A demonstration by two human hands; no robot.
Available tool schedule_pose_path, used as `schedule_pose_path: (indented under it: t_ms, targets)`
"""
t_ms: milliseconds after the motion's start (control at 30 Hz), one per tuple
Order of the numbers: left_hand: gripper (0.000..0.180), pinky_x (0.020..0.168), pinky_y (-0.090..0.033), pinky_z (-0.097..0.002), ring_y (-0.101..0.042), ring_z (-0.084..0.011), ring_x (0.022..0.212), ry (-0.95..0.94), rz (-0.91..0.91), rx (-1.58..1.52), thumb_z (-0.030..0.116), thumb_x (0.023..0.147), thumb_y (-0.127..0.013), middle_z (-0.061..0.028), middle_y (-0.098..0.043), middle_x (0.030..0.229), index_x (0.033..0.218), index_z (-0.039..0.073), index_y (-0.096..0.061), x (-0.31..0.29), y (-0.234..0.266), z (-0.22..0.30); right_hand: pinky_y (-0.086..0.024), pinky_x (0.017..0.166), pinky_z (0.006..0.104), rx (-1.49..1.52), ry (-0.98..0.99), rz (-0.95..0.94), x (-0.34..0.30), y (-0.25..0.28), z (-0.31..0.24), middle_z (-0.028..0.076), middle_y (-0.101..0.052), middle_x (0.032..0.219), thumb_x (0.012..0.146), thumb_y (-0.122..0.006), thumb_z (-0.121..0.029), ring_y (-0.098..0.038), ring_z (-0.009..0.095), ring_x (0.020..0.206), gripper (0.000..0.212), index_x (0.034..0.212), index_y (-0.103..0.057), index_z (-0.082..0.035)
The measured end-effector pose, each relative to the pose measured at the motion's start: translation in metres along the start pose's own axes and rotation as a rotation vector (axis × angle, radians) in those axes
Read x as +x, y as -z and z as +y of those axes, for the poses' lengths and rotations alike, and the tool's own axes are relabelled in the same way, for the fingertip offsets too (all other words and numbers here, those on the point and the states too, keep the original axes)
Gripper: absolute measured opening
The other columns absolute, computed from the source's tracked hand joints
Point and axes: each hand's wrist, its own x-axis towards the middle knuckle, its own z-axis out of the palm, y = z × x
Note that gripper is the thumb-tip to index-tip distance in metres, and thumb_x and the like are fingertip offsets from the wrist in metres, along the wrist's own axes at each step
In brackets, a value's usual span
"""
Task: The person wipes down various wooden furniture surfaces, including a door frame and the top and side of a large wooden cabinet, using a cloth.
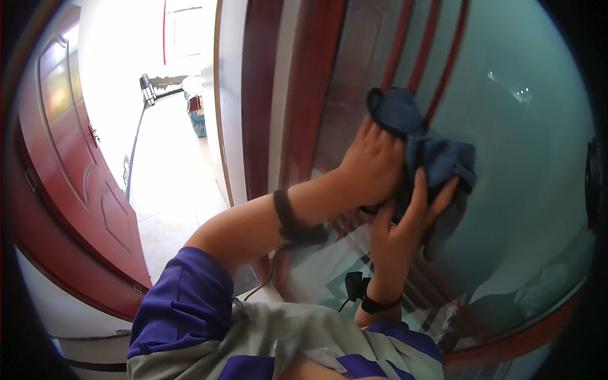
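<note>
A blue cloth with dark edging (440, 158) is bunched in front of a large glass pane (506, 209). My left hand (377, 161), back turned up, has its fingers closed on the cloth's left side, and their tips are hidden under a fold. Below it, my right hand (402, 231) grips the lower part of the cloth, with some fingers raised over its front. The two hands are close together, and both are slightly blurred. Whether the cloth touches the glass at every point I cannot tell. Black straps circle both wrists.
Red-brown frame bars (304, 95) border the glass on the left, and red stripes show in its reflection. A red panelled door (76, 158) stands open at the far left, beside a bright tiled floor (171, 234). A dark round fitting (593, 183) is at the right rim.
</note>
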Motion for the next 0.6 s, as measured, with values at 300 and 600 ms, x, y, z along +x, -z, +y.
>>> schedule_pose_path:
  t_ms: [300, 600]
  targets:
    - [0.041, 0.102, -0.022, -0.0601, -0.057, -0.0337, 0.096, 0.151, -0.307, 0.157, 0.038, 0.084, -0.051, -0.0175, -0.062, 0.103, 0.105, 0.004, -0.063, -0.070, -0.017, -0.073, -0.035, 0.103, 0.0424, -0.216, 0.123, -0.201, 0.002, -0.067, -0.006, 0.019, -0.024, 0.147, 0.083, -0.054, -0.003, -0.035, 0.038, 0.129, 0.056, 0.137, -0.039, -0.012]
    - [0.053, 0.094, -0.026, -0.0681, -0.050, -0.0438, 0.114, 0.185, -0.204, -0.251, 0.026, 0.083, -0.053, -0.0268, -0.052, 0.125, 0.129, 0.000, -0.047, -0.151, -0.035, -0.075, -0.037, 0.100, 0.0478, -0.348, 0.304, -0.426, -0.053, -0.089, 0.011, 0.016, -0.038, 0.142, 0.079, -0.057, -0.003, -0.045, 0.036, 0.120, 0.060, 0.136, -0.042, -0.014]
